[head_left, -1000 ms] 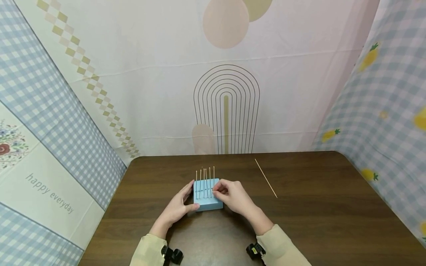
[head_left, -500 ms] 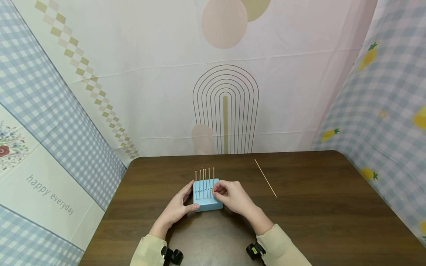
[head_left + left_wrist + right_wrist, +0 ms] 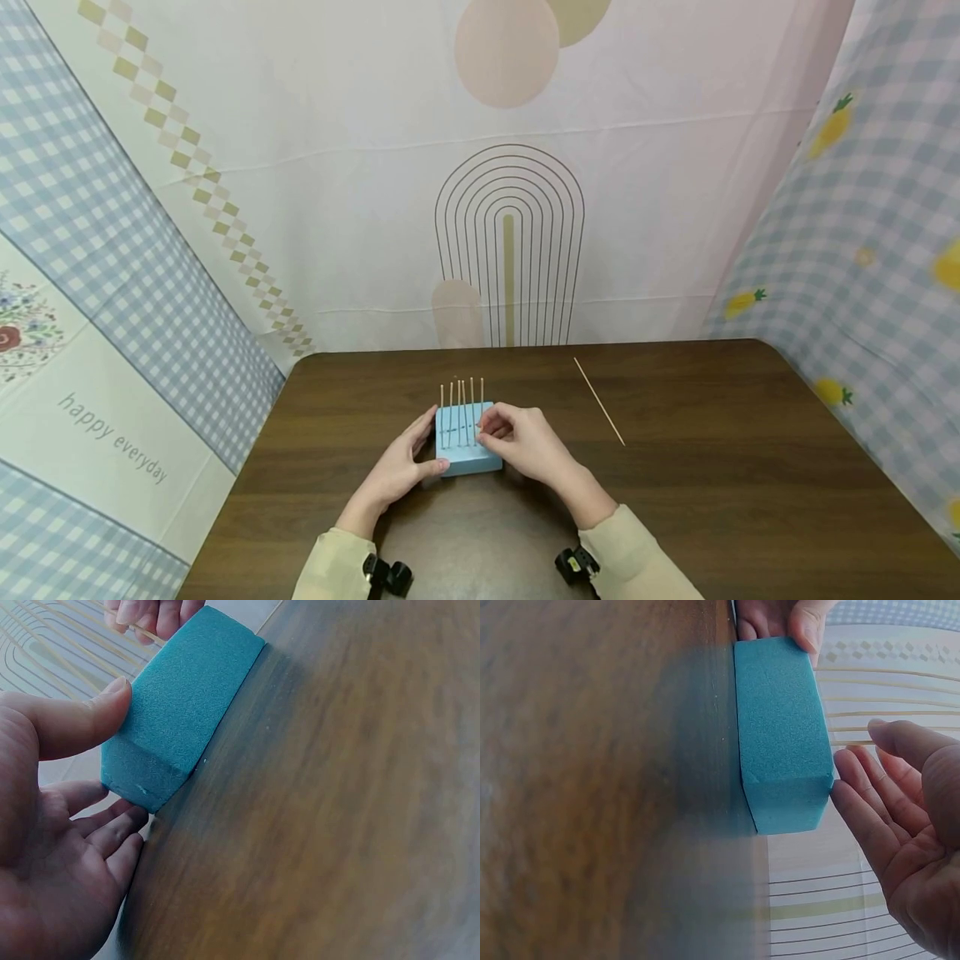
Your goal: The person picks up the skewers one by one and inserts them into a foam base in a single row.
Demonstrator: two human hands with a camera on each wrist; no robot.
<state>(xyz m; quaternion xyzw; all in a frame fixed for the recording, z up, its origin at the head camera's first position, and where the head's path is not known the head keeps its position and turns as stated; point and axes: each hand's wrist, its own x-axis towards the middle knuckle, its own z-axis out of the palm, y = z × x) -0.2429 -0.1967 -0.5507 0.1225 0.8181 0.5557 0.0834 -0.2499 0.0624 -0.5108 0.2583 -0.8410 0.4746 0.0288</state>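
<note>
A light blue foam block (image 3: 474, 467) sits on the table with several thin wooden sticks (image 3: 452, 408) standing upright in its top. My left hand (image 3: 397, 471) holds the block at its left side, thumb on the near edge and fingers against the side and underneath edge. At the block's right part, my right hand (image 3: 528, 442) pinches a thin wooden stick (image 3: 849, 742) low down, between thumb and fingers. The right wrist view shows fingertips close to the block's top face; the stick's lower end is partly hidden by them.
One loose wooden stick (image 3: 600, 402) lies slanted on the brown wooden table (image 3: 712, 467), right of the block. A patterned cloth (image 3: 360, 233) hangs behind the table's far edge, with checked cloths on both sides.
</note>
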